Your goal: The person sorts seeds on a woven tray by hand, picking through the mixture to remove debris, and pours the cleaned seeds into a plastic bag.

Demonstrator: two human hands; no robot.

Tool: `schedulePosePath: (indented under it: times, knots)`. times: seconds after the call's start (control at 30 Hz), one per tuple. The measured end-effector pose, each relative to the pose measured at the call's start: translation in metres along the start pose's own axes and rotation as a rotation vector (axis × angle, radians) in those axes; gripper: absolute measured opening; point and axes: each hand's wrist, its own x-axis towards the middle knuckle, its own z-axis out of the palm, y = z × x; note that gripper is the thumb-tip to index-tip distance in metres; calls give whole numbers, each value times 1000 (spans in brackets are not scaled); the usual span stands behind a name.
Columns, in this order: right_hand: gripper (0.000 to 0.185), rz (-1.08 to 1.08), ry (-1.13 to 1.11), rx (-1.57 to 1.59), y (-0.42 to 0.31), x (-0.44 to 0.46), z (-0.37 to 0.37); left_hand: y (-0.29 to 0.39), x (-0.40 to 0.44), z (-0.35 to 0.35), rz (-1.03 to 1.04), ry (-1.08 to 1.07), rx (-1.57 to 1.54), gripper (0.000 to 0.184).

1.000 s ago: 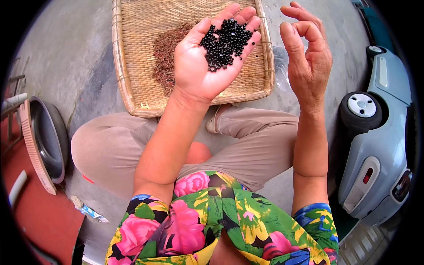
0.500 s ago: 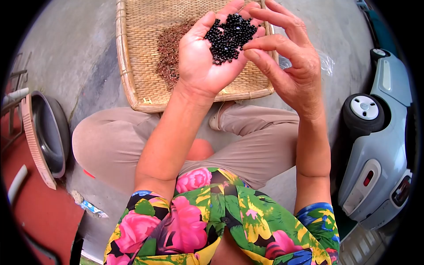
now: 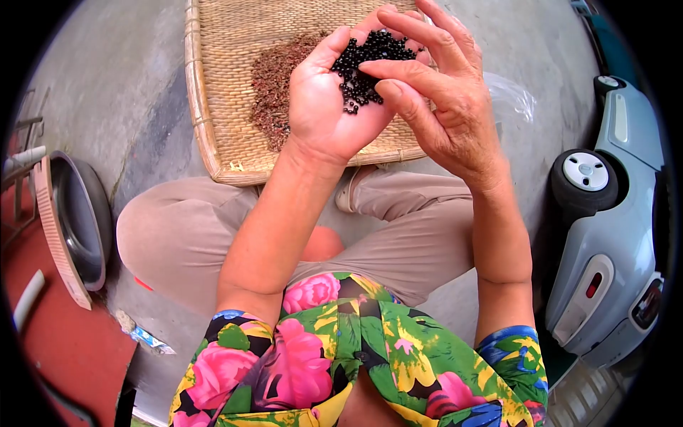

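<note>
My left hand (image 3: 316, 107) is turned palm up and cupped, holding a heap of small shiny black seeds (image 3: 373, 48) over the woven tray. Over that heap is my right hand (image 3: 445, 92), its index fingertip touching the seeds and its thumb tip a little apart from it. The other fingers of the right hand are spread above and partly hide the heap and the left fingertips. Below both hands lies a rectangular woven bamboo tray (image 3: 231, 135), with a pile of reddish-brown husks (image 3: 272, 92) on it.
A clear plastic bag (image 3: 512, 99) lies on the concrete floor right of the tray. Farther right stands a light-blue toy car (image 3: 605, 249). At left, a grey basin (image 3: 85, 213) leans beside a ridged board (image 3: 57, 228). My crossed legs (image 3: 185, 220) are just below the tray.
My right hand has moved left over the palm, and its index finger and thumb have parted. The seeds have shifted in the left hand, whose fingers curl a little more.
</note>
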Motion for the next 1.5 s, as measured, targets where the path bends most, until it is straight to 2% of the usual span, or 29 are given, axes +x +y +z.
schedulePosePath:
  times: [0.03,0.07,0.13,0.2,0.3,0.37,0.5,0.57,0.63,0.7,0.8,0.83,0.87,1.0,1.07,1.17,1.3,1.37,1.4,1.5]
  knots:
    - [19,-44,66,22,8,-2,2,-4,-2,10,91,342,141,48]
    - [18,-90,131,40,16,-4,3,-4,0,12,92,340,141,48]
    - [18,66,118,-14,12,-5,-4,-4,2,13,-12,164,-12,52]
    - [18,91,67,5,9,-5,-9,-7,2,12,18,185,9,51]
    - [19,-47,123,72,11,-6,-9,-8,2,11,49,221,35,51]
    - [20,32,30,62,4,-4,-15,-5,0,8,30,255,76,46]
    - [23,-11,33,54,4,-4,-4,-5,-4,2,14,185,96,41]
    - [22,-31,74,78,4,-3,0,-10,-3,6,23,275,95,41]
    - [21,-52,114,103,4,-3,1,-13,-4,2,19,275,123,39]
    - [17,32,12,47,4,-3,0,-14,-5,-3,15,276,150,37]
    - [12,19,19,79,9,-3,1,-15,-4,-3,-7,251,-13,39]
    - [12,20,19,78,13,-4,2,-17,-2,1,32,332,62,39]
    - [8,51,61,192,19,-6,2,-19,0,5,71,413,137,40]
    - [6,134,172,454,24,-9,8,-18,2,9,69,446,179,43]
    - [7,212,187,536,20,-9,5,-9,-3,-4,-36,188,0,45]
    - [5,123,221,504,28,-10,7,-10,-3,0,-19,256,39,44]
    - [10,58,131,327,14,-4,-6,-15,0,8,5,331,163,45]
    - [16,42,57,258,3,-2,-8,-13,-1,-3,26,145,-8,43]
    - [18,60,31,255,-1,-1,-7,-12,-1,-1,25,146,-8,43]
    - [17,-70,86,129,3,-3,1,-15,1,11,51,349,166,43]
